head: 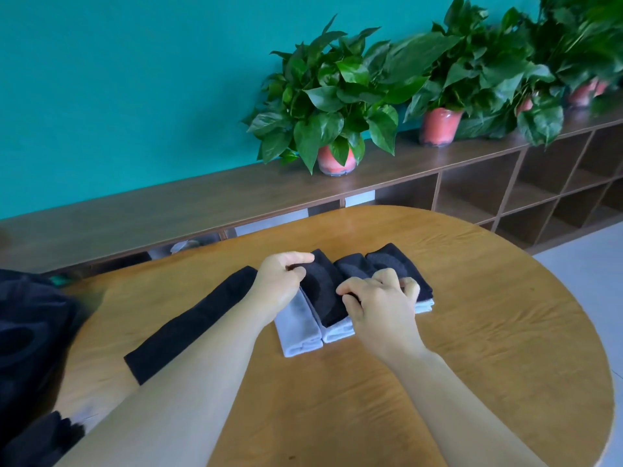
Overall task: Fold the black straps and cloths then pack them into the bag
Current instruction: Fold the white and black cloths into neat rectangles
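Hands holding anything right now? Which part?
Both hold the same folded black strap atop the grey cloths. Left hand pinches its far end; right hand has its grip on the near right edge.

Two hands (279, 281) (379, 305); three folded black cloths (323, 288) (352, 266) (394, 261); one flat black strap (188, 326), left; two white cloths (298, 326) (338, 332); four potted plants (323, 106), far; one bench (472, 332).
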Demonstrator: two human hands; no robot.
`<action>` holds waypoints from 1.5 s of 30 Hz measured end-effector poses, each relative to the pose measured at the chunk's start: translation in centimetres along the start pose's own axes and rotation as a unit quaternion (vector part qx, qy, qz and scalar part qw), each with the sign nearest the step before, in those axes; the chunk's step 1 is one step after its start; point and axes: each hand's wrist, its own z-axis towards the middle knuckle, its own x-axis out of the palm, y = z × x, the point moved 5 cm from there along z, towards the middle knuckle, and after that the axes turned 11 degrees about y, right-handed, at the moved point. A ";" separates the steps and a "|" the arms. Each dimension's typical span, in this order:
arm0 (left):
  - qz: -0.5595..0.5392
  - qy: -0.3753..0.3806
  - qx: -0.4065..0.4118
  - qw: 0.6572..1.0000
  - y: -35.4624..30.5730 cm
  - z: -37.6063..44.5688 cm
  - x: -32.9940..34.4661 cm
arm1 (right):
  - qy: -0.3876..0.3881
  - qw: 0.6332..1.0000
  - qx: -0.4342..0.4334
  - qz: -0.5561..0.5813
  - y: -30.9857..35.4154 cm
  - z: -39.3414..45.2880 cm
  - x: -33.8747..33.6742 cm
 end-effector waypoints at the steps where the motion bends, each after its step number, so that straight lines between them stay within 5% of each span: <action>1: 0.008 0.000 -0.002 1.000 0.2 0.8 -0.1 | -0.004 1.000 -0.004 -0.018 -0.2 0.6 0.3; 14: 0.141 0.025 0.007 0.990 3.5 5.7 1.7 | -0.024 0.995 -0.041 -0.088 -1.1 2.5 2.0; 20: 0.183 -0.017 0.136 0.974 2.5 4.4 1.1 | 0.133 0.979 -0.056 -0.145 -1.3 1.4 4.9; 25: 0.301 0.049 0.137 0.943 3.7 3.8 2.1 | 0.116 0.983 -0.053 -0.133 -2.0 1.2 5.3; 32: 0.295 0.036 0.132 0.946 3.0 3.0 0.6 | 0.135 0.982 -0.055 -0.118 -2.8 1.3 4.9; 39: 0.321 -0.041 0.062 0.944 5.4 -2.5 -5.6 | 0.106 0.982 -0.099 -0.124 1.2 0.9 3.3; 45: 0.372 -0.077 -0.072 0.922 9.3 -9.1 -10.2 | 0.204 0.964 -0.139 -0.099 8.7 -1.5 6.7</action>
